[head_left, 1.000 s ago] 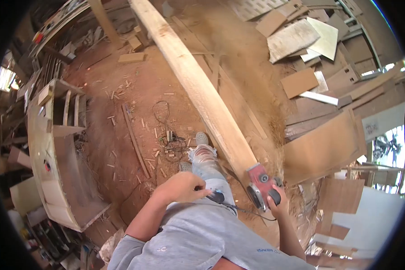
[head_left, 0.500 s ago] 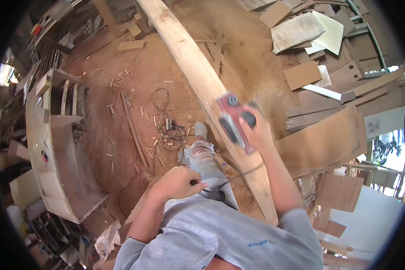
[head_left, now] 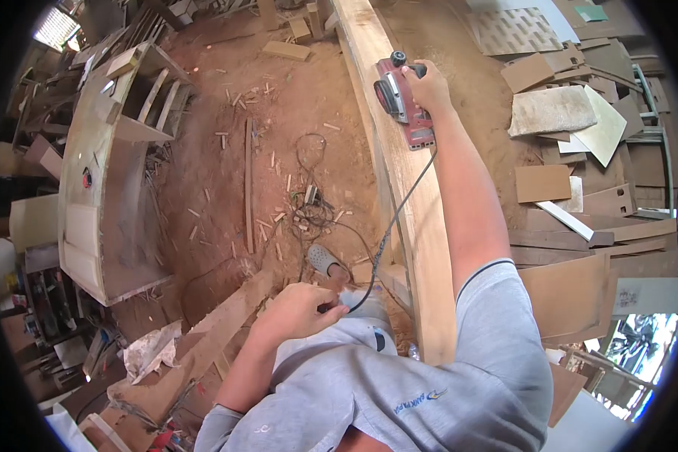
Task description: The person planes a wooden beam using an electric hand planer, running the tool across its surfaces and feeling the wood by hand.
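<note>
The right hand [head_left: 431,90] has its grip closed around the red planer [head_left: 408,113] on top of the wooden beam [head_left: 426,248], probably for pressing it flat. The left hand [head_left: 297,310] seems clenched on the black cord [head_left: 397,216], perhaps to keep it aside; the exact hold is hidden. The beam's far end is cut off.

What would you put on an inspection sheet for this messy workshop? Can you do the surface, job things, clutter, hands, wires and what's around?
Surface: beam, pale and long, with the planer on top.
Job things: planer, red, resting on the beam.
Clutter: wood bits, scattered over the reddish floor.
Hands: right fingers grip the planer; left fingers are curled, apparently on the cord.
Cables: cord runs from the planer to the left fingers; another cable lies tangled on the floor.
Surroundings: wooden unit at picture left, boards piled at right.
</note>
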The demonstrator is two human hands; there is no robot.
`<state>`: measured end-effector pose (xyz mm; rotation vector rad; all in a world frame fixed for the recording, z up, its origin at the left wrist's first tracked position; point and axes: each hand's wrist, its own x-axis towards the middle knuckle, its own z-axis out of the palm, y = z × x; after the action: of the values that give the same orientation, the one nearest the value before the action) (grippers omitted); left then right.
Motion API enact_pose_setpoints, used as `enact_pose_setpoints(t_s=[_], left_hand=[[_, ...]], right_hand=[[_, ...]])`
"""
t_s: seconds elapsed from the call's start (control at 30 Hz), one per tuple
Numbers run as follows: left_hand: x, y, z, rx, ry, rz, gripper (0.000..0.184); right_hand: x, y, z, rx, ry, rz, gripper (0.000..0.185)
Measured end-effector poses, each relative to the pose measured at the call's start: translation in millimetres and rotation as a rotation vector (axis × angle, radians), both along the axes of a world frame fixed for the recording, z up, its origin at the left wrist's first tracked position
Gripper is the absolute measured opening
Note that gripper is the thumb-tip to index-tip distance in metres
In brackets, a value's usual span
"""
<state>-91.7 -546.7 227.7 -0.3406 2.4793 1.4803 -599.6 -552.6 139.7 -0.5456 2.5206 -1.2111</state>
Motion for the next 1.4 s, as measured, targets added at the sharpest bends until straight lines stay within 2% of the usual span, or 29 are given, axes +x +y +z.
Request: enact_pose_setpoints(t_s=[0.1, 0.2, 0.33, 0.5, 0.57, 0.67, 0.77, 0.87, 1.0, 1.1, 1.2, 1.33, 1.4], left_hand=[[-0.5, 3.1, 2.7, 0.037, -0.01, -0.001, 0.032], [-4.2, 11.8, 8.5, 0.09, -0.013, -0.052, 0.032], [-8.6, 36.9, 5.2, 0.089, -0.016, -0.181, 0.032], [-16.3, 94.3, 17.5, 0.094, -0.009, -0.324, 0.032], [-13.5, 125.0, 19.4, 0.101, -0.033, -0.376, 0.031], [-9.3, 173.8, 28.6, 0.135, -0.079, -0.511, 0.031], [0.9, 225.7, 35.3, 0.197, -0.095, -0.564, 0.032], [14.6, 259.7, 40.9, 0.211, -0.071, -0.585, 0.034], [29.5, 267.0, 46.0, 0.171, -0.058, -0.551, 0.033], [40.0, 249.4, 45.1, 0.165, -0.077, -0.484, 0.034], [38.1, 222.4, 44.2, 0.179, -0.051, -0.421, 0.032], [24.6, 180.7, 44.3, 0.175, -0.081, -0.369, 0.033], [18.2, 161.4, 42.3, 0.19, -0.112, -0.347, 0.035]], right_hand=[[-2.4, 23.3, -31.3, 0.0, 0.168, 0.043, 0.054], [46.3, 88.8, -29.2, 0.015, 0.189, 0.059, 0.054], [160.3, 214.1, 19.9, 0.025, 0.03, 0.016, 0.051], [308.9, 410.9, 35.6, 0.025, 0.099, 0.004, 0.05], [372.1, 487.4, 53.7, 0.112, 0.09, -0.007, 0.052], [462.1, 585.4, 74.2, 0.106, -0.098, -0.108, 0.055], [531.1, 671.1, 77.5, 0.148, -0.169, -0.102, 0.057], [566.3, 717.7, 79.0, 0.191, -0.088, -0.008, 0.059], [547.3, 685.1, 85.1, 0.106, -0.054, -0.014, 0.056], [501.0, 623.6, 98.4, 0.148, -0.023, -0.004, 0.053], [449.1, 561.1, 81.6, 0.06, 0.024, -0.015, 0.052], [363.5, 465.9, 41.0, 0.017, 0.213, 0.025, 0.051], [318.3, 408.4, 43.1, 0.042, 0.061, 0.002, 0.05]])
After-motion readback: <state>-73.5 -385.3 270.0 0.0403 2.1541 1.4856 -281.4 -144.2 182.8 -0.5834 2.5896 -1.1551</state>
